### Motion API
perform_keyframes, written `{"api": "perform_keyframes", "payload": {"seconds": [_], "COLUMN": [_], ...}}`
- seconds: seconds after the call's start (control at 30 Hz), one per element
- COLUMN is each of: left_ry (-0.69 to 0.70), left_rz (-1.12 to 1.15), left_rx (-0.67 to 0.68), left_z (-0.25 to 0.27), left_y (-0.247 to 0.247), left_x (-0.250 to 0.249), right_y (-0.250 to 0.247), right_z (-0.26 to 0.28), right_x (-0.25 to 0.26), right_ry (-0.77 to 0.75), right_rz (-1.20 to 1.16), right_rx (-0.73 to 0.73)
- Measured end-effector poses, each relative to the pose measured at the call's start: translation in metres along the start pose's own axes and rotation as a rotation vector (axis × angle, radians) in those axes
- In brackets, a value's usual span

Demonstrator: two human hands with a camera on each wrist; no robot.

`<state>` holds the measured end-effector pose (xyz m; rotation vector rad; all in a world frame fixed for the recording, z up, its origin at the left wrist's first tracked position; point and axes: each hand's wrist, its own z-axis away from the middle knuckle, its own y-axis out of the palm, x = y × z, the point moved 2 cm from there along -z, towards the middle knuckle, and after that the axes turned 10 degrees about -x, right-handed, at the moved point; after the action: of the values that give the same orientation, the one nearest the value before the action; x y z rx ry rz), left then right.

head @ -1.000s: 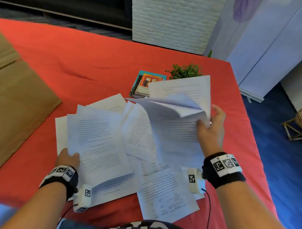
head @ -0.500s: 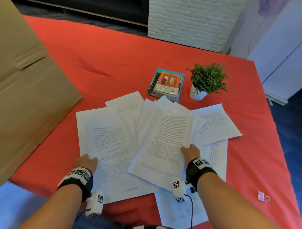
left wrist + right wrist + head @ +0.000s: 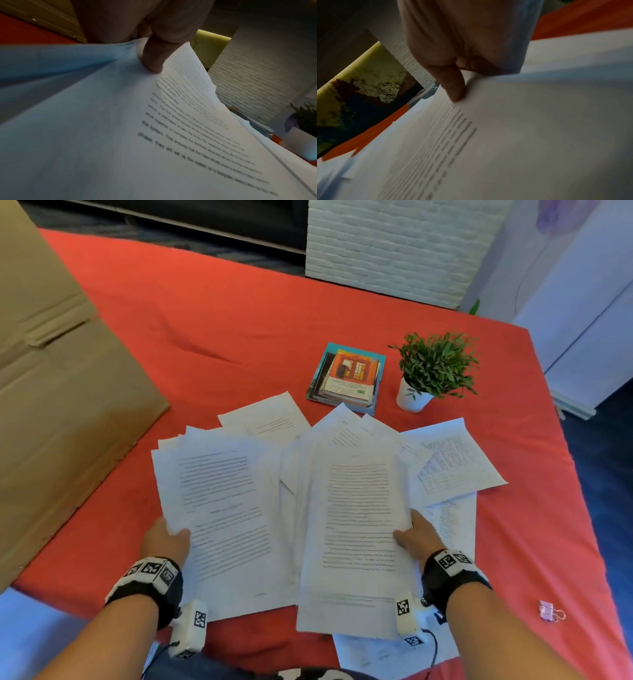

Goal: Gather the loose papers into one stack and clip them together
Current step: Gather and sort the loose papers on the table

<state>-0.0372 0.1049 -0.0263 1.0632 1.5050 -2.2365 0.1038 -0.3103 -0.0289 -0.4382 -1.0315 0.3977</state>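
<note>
At lower left of the head view, a left bundle of papers [image 3: 219,508] is pinched at its left edge by the left hand [image 3: 166,541]; the thumb [image 3: 152,59] is seen pressed on top only in the left wrist view. To its right, a right bundle [image 3: 356,529] is gripped at its right edge by the right hand [image 3: 419,537]. Both long axes run away from the person, side by side and overlapping, so merging is judged to need a sideways slide. More sheets [image 3: 452,460] are spread at right on the red counter [image 3: 239,313]. The binder clip [image 3: 549,611] lies at far lower right, nearer the right hand, shown only by the head view.
</note>
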Motion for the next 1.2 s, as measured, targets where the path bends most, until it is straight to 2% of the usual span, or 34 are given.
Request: {"api": "perform_keyframes", "payload": {"seconds": [0.1,0.17,0.27,0.33,0.43,0.5,0.63,0.8,0.9,1.03,1.2], "left_ry": [-0.001,0.057,0.137,0.142,0.042,0.009,-0.033,0.068,0.075,0.062,0.169], "left_rz": [-0.033,-0.056,-0.105,-0.115,-0.080,-0.171,-0.282,-0.266,-0.275,-0.227,-0.208], "left_rx": [0.002,0.034,0.074,0.031,-0.030,-0.022,0.005,0.007,0.071,0.094,0.090], "left_z": [-0.001,0.003,0.010,0.009,-0.002,-0.009,-0.013,-0.008,-0.006,-0.002,0.010], "left_y": [-0.001,0.004,0.013,0.015,0.009,0.005,0.000,0.004,0.006,0.006,0.007], "left_x": [-0.003,-0.008,-0.014,-0.016,-0.016,-0.013,-0.011,-0.019,-0.019,-0.019,-0.027], "right_y": [-0.018,-0.024,-0.020,-0.016,-0.023,-0.032,-0.046,-0.059,-0.066,-0.075,-0.079], "right_z": [0.004,0.006,0.011,0.019,0.020,0.019,0.014,0.020,0.024,0.038,0.047], "right_x": [-0.012,-0.018,-0.024,-0.026,-0.028,-0.026,-0.018,-0.010,-0.003,0.018,0.053], "right_ry": [-0.023,-0.055,-0.082,-0.081,-0.079,-0.073,-0.158,-0.219,-0.260,-0.388,-0.543], "right_rz": [0.233,0.316,0.331,0.358,0.305,0.273,0.420,0.185,0.074,-0.119,-0.231], "right_rx": [0.047,-0.006,-0.054,-0.040,-0.109,-0.125,-0.205,-0.332,-0.371,-0.451,-0.465]}}
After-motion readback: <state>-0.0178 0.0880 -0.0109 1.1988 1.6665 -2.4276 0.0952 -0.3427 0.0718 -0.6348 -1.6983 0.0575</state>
